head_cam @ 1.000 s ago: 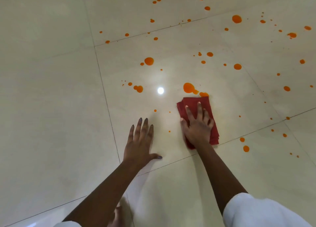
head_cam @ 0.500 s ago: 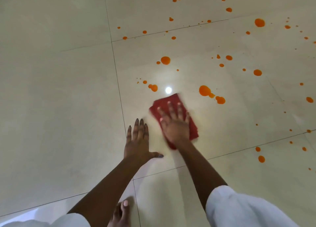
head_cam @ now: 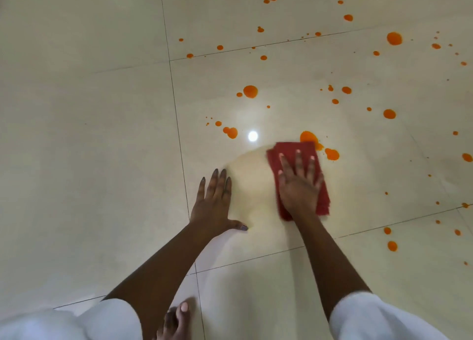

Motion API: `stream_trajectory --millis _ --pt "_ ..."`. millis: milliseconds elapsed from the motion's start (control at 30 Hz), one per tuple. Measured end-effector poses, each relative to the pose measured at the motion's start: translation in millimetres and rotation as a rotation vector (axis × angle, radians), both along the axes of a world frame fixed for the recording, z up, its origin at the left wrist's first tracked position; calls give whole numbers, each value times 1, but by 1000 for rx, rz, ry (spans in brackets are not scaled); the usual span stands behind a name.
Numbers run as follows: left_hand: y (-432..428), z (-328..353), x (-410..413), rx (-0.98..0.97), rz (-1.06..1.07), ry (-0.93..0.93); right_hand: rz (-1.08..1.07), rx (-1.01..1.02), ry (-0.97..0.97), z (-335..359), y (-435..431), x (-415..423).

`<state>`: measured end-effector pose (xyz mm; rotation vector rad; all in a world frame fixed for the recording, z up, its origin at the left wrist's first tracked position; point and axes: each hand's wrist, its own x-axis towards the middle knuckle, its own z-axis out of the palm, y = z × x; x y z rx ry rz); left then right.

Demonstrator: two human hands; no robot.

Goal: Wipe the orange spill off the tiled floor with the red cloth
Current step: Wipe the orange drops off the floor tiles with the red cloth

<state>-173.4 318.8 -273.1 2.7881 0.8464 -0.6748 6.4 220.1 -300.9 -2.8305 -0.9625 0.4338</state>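
A folded red cloth (head_cam: 291, 151) lies flat on the cream tiled floor (head_cam: 89, 147), and my right hand (head_cam: 299, 186) presses down on it with fingers spread. The cloth's far edge touches a large orange blot (head_cam: 308, 137); another blot (head_cam: 332, 154) sits just right of it. Orange drops are scattered over the tiles beyond and to the right, among them a big drop (head_cam: 250, 91) and a pair (head_cam: 231, 132). My left hand (head_cam: 213, 202) rests flat on the floor left of the cloth, holding nothing. A faint damp smear (head_cam: 249, 176) lies between the hands.
Dark grout lines (head_cam: 176, 124) cross the floor. A bright light reflection (head_cam: 253, 136) shines on the tile left of the cloth. My bare toes (head_cam: 176, 319) and white sleeves (head_cam: 378, 319) show at the bottom edge.
My right hand slid the cloth left, then back right and forward up to the large blot, leaving a damp smear. The small drops near the hands are gone. My left hand stayed put.
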Motion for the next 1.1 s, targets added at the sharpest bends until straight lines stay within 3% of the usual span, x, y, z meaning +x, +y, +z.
stream_trajectory --millis 100,233,267,367,433,533,633,733,833,933,1033,1100 --pt "-5 -1 12 -36 -29 -12 -57 28 -42 -1 -21 -50" --pt "-4 -3 14 -6 -40 -3 323 38 -52 -3 24 -47" --pt "-5 -1 15 7 -54 7 305 10 -34 -3 27 -27" --pt "-8 2 19 22 -42 15 -81 25 -18 -5 -5 9" --pt "-11 2 24 -25 -60 -16 -287 43 -23 -4 -43 -10" --pt "-32 -6 47 -122 -251 -105 -183 23 -33 -6 -73 -47" --pt "-64 -6 80 -167 -386 -132 -46 5 -55 -6 -83 -3" --pt "-81 -6 96 -151 -439 -72 -387 -46 -5 -3 -136 47" --pt "-95 -10 99 -147 -393 -27 -616 -48 38 4 -188 21" --pt "-109 -11 105 -132 -325 10 -428 -44 29 3 -171 -22" --pt "-114 -10 112 -134 -292 45 -168 -15 22 3 -159 17" --pt "-115 -7 113 -129 -274 45 -280 -18 26 4 -180 58"
